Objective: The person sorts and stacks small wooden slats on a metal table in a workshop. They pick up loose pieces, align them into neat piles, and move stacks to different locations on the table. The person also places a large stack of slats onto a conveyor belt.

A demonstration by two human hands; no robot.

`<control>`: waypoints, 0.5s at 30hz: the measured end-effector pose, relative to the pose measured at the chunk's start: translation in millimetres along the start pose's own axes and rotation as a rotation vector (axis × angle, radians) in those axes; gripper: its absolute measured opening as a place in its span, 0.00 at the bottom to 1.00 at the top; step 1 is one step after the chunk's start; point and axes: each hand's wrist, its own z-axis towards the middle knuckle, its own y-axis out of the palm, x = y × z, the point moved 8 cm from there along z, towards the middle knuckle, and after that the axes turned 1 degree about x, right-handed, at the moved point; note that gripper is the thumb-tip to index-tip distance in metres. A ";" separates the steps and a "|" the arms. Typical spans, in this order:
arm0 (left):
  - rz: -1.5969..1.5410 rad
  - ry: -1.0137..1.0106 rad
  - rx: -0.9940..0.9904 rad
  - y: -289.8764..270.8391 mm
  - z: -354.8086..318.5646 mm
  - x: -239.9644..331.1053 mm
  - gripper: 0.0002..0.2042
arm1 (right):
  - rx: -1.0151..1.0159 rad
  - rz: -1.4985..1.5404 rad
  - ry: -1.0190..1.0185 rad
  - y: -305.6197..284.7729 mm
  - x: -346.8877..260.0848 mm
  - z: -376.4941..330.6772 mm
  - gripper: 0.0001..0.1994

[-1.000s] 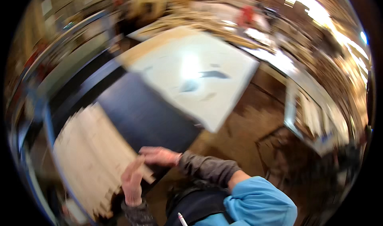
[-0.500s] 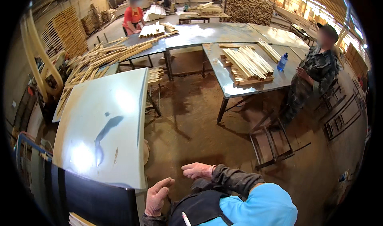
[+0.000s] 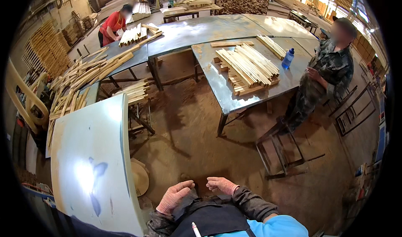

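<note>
- Panel [image 3: 109, 153], pale, is lying left of both hands, with a dark smear [image 3: 97, 182] showing on top; neither hand is touching it.
- Its long axis is running roughly fore-aft, away from the body; the right long edge is facing the left hand.
- Left hand [image 3: 173, 196] is sitting nearer, a little off that edge, but its fingers are pointing right, away from the panel.
- Left fingers are bending loosely, holding nothing; can't tell how wide the thumb is standing off.
- Right hand [image 3: 224, 185] is hovering farther off, past the left one; its fingers are pointing left, loosely extended, holding nothing.
- Fingertips of the two hands are facing each other over the apron [image 3: 209, 220], narrow gap, not touching.
- Disc [image 3: 140, 177], tan, is showing low beside the panel, between its edge and the left hand.
- Counter [image 3: 225, 99] is standing ahead-right, well apart from both hands, carrying sticks [image 3: 251, 65] and a blue bottle [image 3: 287, 58].
- Co-worker [image 3: 322, 69] in camouflage is standing at its right side.
</note>
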 end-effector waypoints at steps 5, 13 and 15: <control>-0.057 -0.049 0.018 -48.7 73.6 47.1 0.23 | 0.128 0.047 0.025 -17.8 -62.8 42.9 0.12; 0.031 0.040 -0.015 -127.9 233.5 169.5 0.24 | 0.107 0.208 -0.044 -70.4 -202.1 144.8 0.04; 0.187 0.072 -0.027 -143.6 270.5 205.2 0.25 | 0.272 -0.125 -0.018 -76.5 -255.9 161.3 0.09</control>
